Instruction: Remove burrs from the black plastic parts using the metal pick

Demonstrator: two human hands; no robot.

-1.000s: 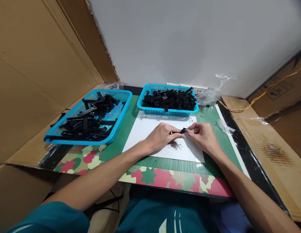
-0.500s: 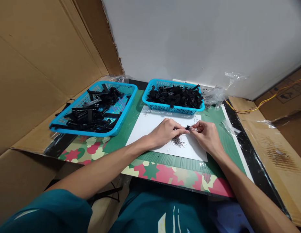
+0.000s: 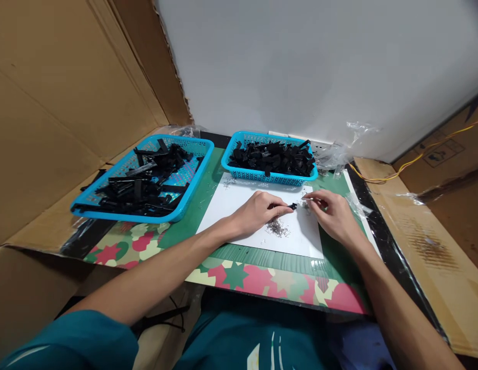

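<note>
Away from the small black plastic piece (image 3: 293, 206) comes the right hand (image 3: 333, 210), grip closed on a slim metallic tool (image 3: 307, 199); the left hand (image 3: 257, 211) pinches that piece over the white paper sheet (image 3: 219, 216), toward its right edge. Steady pinch, light tip: best here!

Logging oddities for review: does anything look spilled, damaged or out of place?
A brown stain mars the right-hand cardboard. Some black pieces lie beyond the left basket, apart from the rest. Loose metallic bits on the white sheet look spilled, though possibly put there deliberately.
</note>
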